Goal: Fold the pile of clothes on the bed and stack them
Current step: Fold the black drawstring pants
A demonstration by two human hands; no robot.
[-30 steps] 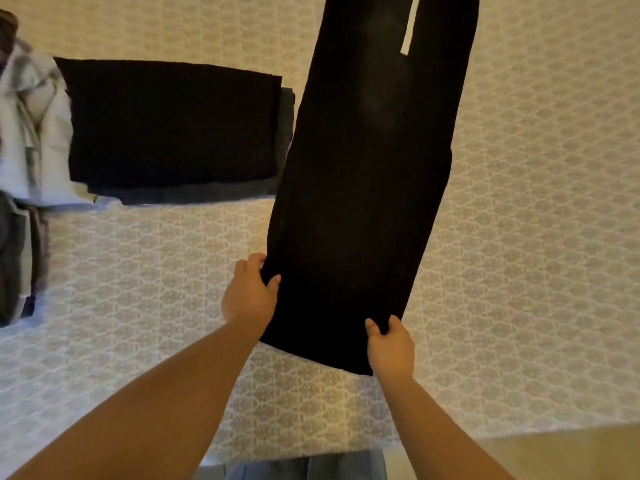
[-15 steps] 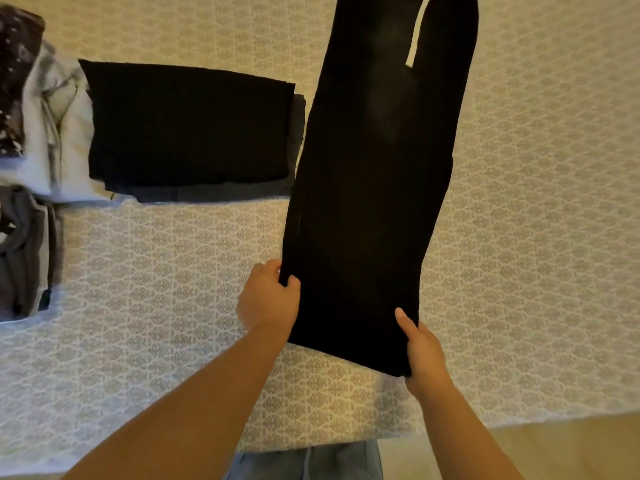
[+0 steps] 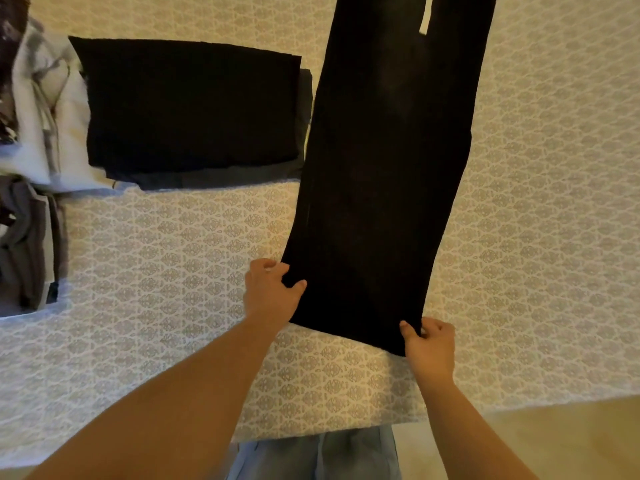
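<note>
A: Where is the garment being folded?

B: The long black garment (image 3: 388,188) lies flat on the bed (image 3: 536,237), running from near the bed's front edge away toward the far edge, where it leaves the top of the view. It tilts a little to the right as it goes.

A: And the hands?

B: The left hand (image 3: 270,292) grips the garment's near left corner, thumb on top of the cloth, fingers curled at its edge. The right hand (image 3: 429,344) pinches the near right corner, thumb on top and fingers tucked behind the hem.

A: Any label or writing to read?

B: A pale strip (image 3: 425,19) shows near the top of the garment. I can't tell if it's a tag or bedcover seen through a gap, and no writing is legible on it.

A: What else is on the bed?

B: A folded stack (image 3: 190,105), black on top with a grey piece showing beneath, sits just beside the garment's left edge. At the bed's left edge lie unfolded clothes: a white piece (image 3: 45,126), something dark and patterned in the far left corner, and a grey-brown piece (image 3: 27,240) nearer the front. The bedcover has a pale repeating medallion print. Below the front edge, blue trousers (image 3: 318,455) of the person show.
</note>
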